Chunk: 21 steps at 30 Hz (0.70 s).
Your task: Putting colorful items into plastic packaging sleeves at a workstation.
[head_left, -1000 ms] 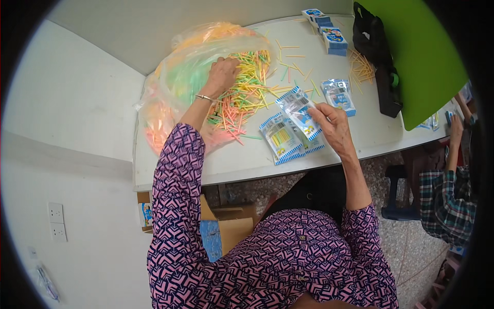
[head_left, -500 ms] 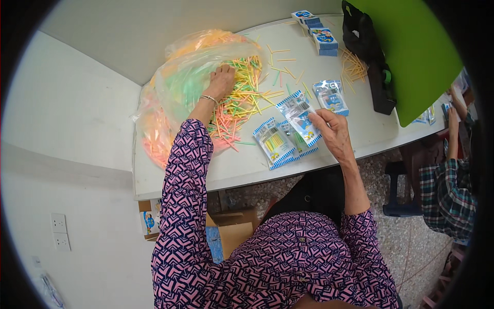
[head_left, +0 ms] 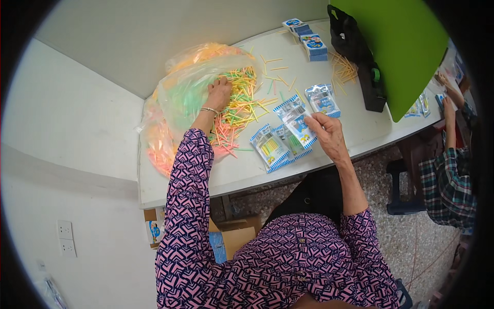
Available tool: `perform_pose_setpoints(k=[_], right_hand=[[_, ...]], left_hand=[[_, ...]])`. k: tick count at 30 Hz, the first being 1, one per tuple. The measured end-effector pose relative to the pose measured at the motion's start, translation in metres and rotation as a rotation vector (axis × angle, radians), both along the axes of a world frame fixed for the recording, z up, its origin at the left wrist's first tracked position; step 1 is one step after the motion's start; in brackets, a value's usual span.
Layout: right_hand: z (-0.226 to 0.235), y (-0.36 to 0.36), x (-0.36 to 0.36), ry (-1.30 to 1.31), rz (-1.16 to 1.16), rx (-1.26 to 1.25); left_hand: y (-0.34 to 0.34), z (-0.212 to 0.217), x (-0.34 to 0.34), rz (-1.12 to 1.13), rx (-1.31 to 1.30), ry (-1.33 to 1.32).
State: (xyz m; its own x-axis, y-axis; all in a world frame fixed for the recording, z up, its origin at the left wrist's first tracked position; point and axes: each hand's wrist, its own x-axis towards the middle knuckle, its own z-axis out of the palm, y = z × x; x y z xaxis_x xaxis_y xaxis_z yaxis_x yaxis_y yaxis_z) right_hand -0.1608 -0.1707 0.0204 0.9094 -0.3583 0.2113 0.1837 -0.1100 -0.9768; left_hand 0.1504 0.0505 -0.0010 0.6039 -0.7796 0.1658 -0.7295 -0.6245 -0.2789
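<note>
Currently gripping a blue-and-white packet (head_left: 294, 122) in the right hand (head_left: 329, 136), holding it at the white table (head_left: 355, 126), near a packet of yellow sticks (head_left: 270, 148) and partly hiding one of green sticks (head_left: 296, 146). Meanwhile resting the curled left hand (head_left: 219, 95) among loose coloured sticks (head_left: 239, 105) by a clear plastic bag (head_left: 188, 90); not being able to tell whether closing on any.

Loose coloured sticks (head_left: 244, 85), stacked packets (head_left: 314, 48) and a nearby co-worker (head_left: 446, 180) suggest a packing workroom.
</note>
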Motion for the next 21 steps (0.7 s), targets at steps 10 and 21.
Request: perform_pose_setpoints(k=[10, 21], right_hand=[[-0.004, 0.010, 0.019, -0.038, -0.023, 0.110], [-0.008, 0.031, 0.047, -0.014, 0.013, 0.185]], left_hand=[[0.001, 0.015, -0.007, 0.055, -0.555, 0.046], [-0.002, 0.045, -0.059, 0.228, -1.678, 1.449]])
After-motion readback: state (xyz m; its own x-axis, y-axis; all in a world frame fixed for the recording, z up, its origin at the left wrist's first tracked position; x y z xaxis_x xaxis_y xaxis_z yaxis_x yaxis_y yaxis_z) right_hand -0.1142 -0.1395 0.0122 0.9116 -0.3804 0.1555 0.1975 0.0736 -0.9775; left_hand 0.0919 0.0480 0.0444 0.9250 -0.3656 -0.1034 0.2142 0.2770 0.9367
